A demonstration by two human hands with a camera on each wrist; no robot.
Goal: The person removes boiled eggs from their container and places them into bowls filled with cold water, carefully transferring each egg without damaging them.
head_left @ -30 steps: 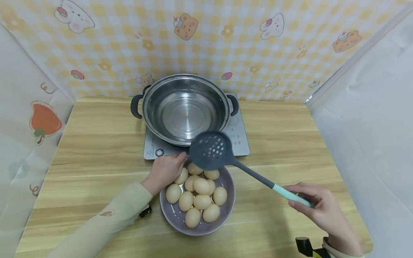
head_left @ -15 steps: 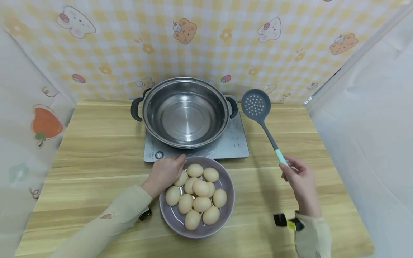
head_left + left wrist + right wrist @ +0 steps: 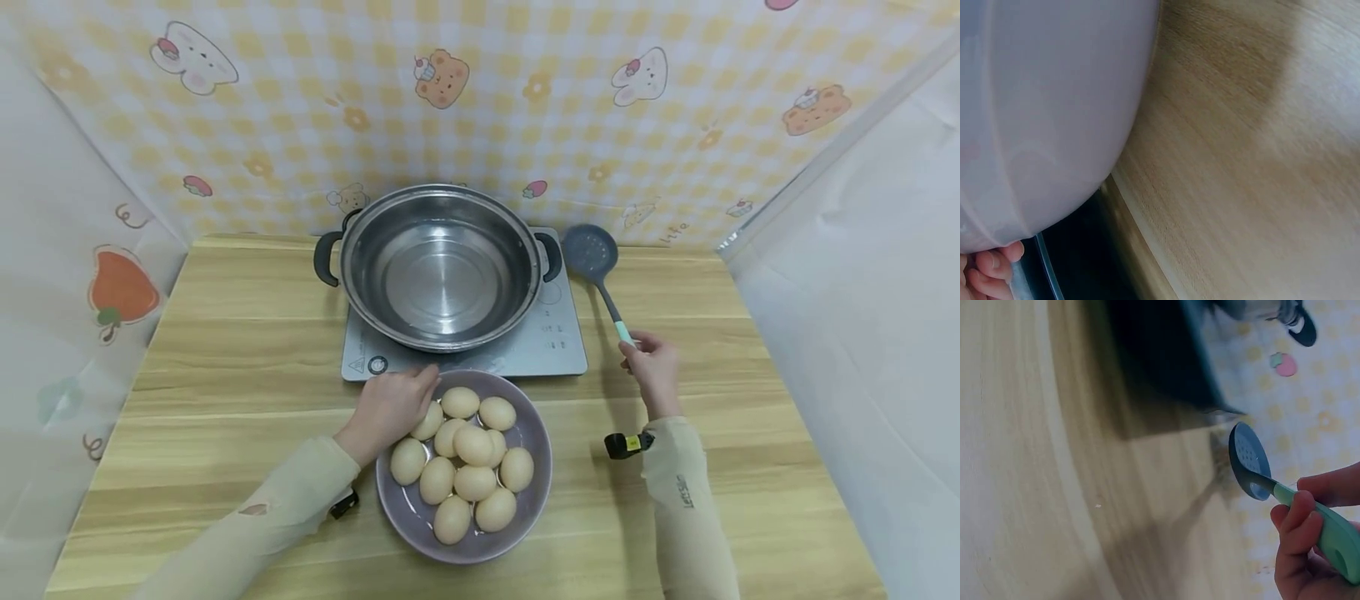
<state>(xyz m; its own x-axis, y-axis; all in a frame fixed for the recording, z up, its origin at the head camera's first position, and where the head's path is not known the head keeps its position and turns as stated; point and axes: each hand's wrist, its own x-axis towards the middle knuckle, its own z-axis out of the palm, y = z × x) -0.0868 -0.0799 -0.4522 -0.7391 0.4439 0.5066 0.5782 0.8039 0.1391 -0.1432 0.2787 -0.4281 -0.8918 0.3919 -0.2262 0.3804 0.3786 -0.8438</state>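
My right hand [image 3: 651, 367] grips a skimmer by its mint-green handle [image 3: 1335, 540], right of the cooker. The dark grey perforated head of the skimmer [image 3: 591, 250] points toward the back wall, close beside the pot's right handle. My left hand [image 3: 392, 408] holds the rim of a mauve bowl [image 3: 540, 483] at its back left. In the left wrist view, curled fingertips [image 3: 992, 265] show at the rim of the bowl [image 3: 1054, 112]. Several brown eggs [image 3: 474, 483] lie heaped in the bowl; my left hand partly hides one.
Behind the bowl, a wide steel pot [image 3: 442, 287] with black handles stands on a flat silver induction cooker [image 3: 517, 358]. A checked, cartoon-printed wall covering [image 3: 510, 125] closes off the back of the wooden table [image 3: 247, 333], and white sheets [image 3: 862, 250] flank the sides.
My right hand has swung the skimmer from over the bowl and pot front to the right of the cooker, then lowered it toward the table. My left hand stays at the bowl.
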